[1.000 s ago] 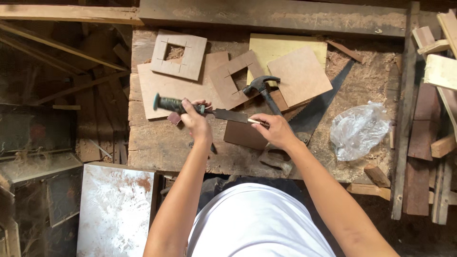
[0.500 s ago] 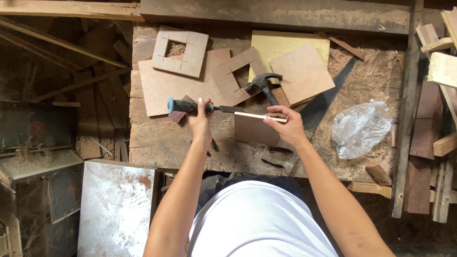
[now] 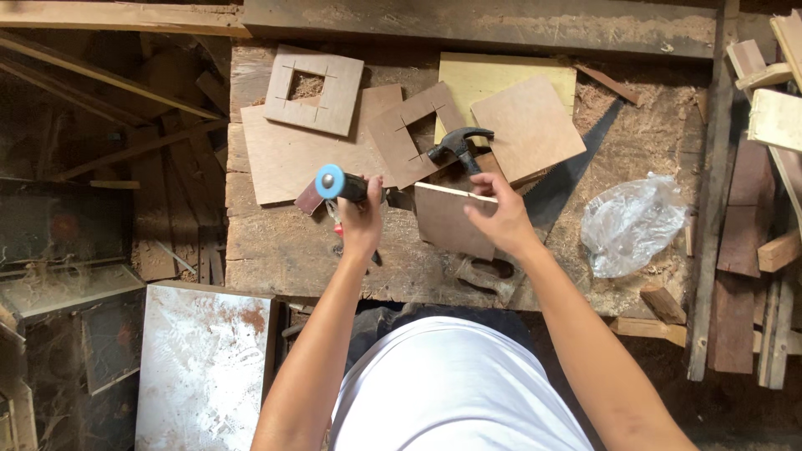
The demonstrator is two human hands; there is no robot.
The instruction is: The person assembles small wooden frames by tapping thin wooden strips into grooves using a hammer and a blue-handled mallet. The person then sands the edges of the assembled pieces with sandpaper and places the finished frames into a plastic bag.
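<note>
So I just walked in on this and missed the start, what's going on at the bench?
A person stands over a sawdust-covered workbench. The left hand grips a tool with a blue-capped handle, and the right hand holds a thin brown board raised on edge. A hammer, square plywood pieces with cut-out centres and a handsaw lie on the bench.

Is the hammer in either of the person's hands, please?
No, the hammer lies on the wooden squares beyond both hands.
</note>
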